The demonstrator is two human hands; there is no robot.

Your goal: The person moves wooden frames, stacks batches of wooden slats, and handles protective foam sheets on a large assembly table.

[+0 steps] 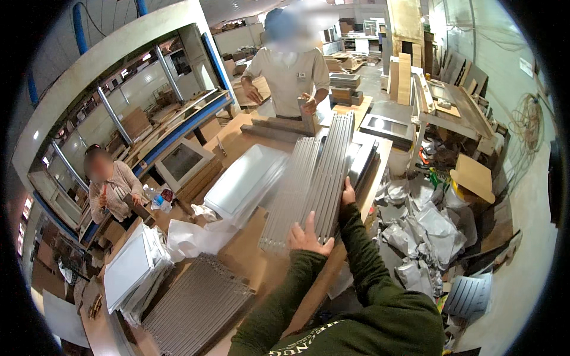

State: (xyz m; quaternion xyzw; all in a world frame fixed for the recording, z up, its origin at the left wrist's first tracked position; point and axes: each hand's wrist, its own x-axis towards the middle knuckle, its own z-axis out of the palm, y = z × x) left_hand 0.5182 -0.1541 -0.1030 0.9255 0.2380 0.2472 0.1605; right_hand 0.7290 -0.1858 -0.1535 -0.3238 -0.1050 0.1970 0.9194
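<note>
Long, narrow grey metal strips (332, 178) lie side by side in a pile on the table in front of me, some reaching farther back than the rest. At their near end, my left hand (310, 238) rests on the strips with fingers spread. Along the right edge of the pile, my right hand (348, 193) grips the outermost strips; its thumb side shows and the other fingers are hidden. A second batch of grey strips (199, 299) lies at the near left, apart from both hands.
White wrapped panels (246, 178) and a stack of white sheets (138, 267) occupy the left. Across the table (270, 270) a person (291, 77) holds a grey bar; another person (116, 190) works at far left. Crumpled wrapping (424, 228) and an open carton (473, 178) lie at right.
</note>
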